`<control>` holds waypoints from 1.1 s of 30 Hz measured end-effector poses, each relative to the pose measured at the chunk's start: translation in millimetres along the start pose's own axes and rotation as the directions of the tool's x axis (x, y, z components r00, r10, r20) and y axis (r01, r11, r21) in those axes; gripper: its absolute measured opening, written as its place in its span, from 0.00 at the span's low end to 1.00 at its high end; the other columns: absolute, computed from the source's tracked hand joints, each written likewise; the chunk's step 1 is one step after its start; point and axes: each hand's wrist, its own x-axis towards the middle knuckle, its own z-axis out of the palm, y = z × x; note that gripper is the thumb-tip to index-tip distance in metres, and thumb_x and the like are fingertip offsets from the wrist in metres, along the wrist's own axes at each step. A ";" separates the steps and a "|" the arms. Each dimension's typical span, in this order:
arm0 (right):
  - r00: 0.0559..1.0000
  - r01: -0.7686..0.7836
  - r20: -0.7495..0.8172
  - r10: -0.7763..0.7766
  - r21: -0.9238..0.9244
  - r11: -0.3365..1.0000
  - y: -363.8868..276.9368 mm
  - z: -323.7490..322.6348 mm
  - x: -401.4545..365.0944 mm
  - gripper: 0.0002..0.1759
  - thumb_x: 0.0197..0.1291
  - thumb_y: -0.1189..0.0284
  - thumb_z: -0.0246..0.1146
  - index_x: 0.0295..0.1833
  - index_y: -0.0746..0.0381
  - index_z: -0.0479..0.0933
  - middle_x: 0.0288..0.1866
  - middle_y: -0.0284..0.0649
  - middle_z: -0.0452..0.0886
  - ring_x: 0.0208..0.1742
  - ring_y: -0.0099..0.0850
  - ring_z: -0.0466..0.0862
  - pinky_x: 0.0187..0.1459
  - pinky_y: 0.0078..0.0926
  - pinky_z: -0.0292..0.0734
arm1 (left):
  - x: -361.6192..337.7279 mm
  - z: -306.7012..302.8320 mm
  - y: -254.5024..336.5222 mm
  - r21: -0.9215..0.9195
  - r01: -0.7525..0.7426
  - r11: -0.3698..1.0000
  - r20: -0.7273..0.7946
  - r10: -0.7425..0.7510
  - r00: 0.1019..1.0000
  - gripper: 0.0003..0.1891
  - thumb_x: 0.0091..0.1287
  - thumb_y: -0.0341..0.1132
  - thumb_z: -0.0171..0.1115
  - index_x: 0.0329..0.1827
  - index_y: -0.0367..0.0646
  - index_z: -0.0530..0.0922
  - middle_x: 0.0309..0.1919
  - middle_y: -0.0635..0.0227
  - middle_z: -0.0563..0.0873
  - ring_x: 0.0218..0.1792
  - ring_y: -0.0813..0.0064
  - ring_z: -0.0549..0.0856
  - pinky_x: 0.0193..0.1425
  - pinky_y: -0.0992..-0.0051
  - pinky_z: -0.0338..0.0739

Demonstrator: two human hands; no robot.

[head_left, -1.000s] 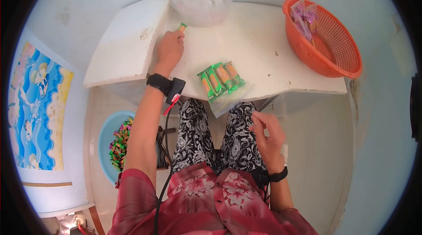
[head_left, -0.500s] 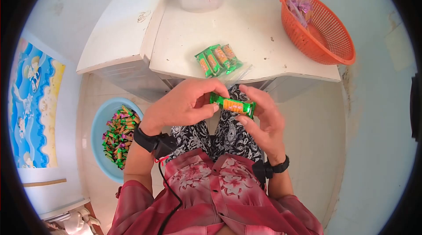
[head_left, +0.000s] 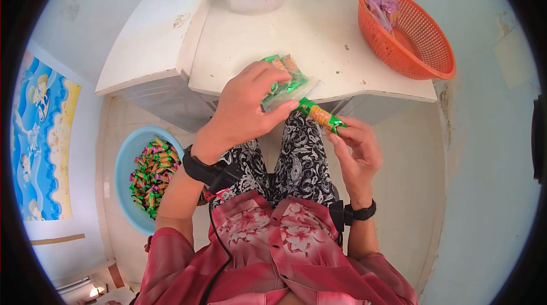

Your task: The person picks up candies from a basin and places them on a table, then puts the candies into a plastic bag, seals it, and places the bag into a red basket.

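Your right hand (head_left: 360, 154): thumb and fingers pinched on one end of a slim green-and-orange foil-wrapped snack bar (head_left: 320, 116), held slantwise over your lap, just off the table edge. Your left hand (head_left: 238, 105): thumb and fingers apart, thumb tip near the bar's other end; contact unclear. Beneath its fingers, a clear plastic bag (head_left: 310, 86) of green-wrapped bars (head_left: 292, 64) at the front of the white tabletop (head_left: 245, 43).
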 end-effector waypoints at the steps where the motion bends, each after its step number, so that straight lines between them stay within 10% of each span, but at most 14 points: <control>1: 1.000 -0.005 -0.014 0.005 -0.013 1.000 0.7 -0.6 0.0 0.13 0.65 0.89 0.75 0.53 0.71 0.86 0.63 0.51 0.85 0.57 0.34 0.91 0.54 0.28 0.95 | 2.7 5.4 -0.9 0.081 -0.091 0.993 -0.028 0.094 0.995 0.21 0.63 0.35 0.80 0.57 0.41 0.85 0.47 0.61 0.85 0.46 0.63 0.84 0.51 0.65 0.82; 11: 0.997 0.043 -0.068 -0.046 -0.055 0.998 10.7 16.2 10.0 0.13 0.64 0.88 0.75 0.53 0.70 0.87 0.61 0.49 0.87 0.54 0.32 0.92 0.53 0.27 0.94 | 9.7 35.2 -1.3 0.418 -0.117 0.901 -0.014 0.135 0.991 0.11 0.61 0.26 0.72 0.45 0.40 0.83 0.42 0.60 0.83 0.46 0.55 0.85 0.50 0.58 0.82; 25: 0.986 -0.037 -0.164 0.027 -0.059 0.998 25.3 54.9 33.0 0.10 0.65 0.85 0.76 0.51 0.68 0.89 0.59 0.45 0.91 0.56 0.35 0.91 0.55 0.31 0.88 | 13.2 41.6 0.5 0.346 -0.167 0.923 -0.143 0.228 0.963 0.07 0.66 0.23 0.71 0.44 0.40 0.84 0.38 0.62 0.84 0.40 0.55 0.85 0.43 0.59 0.81; 33: 0.954 0.145 -0.144 -0.262 -0.545 0.826 48.9 69.8 49.3 0.17 0.51 0.80 0.80 0.48 0.55 0.92 0.66 0.38 0.89 0.55 0.40 0.83 0.53 0.36 0.83 | 13.4 47.6 -2.6 0.319 -0.202 0.926 -0.158 0.262 0.952 0.07 0.66 0.23 0.71 0.45 0.40 0.85 0.38 0.62 0.84 0.39 0.55 0.84 0.43 0.58 0.81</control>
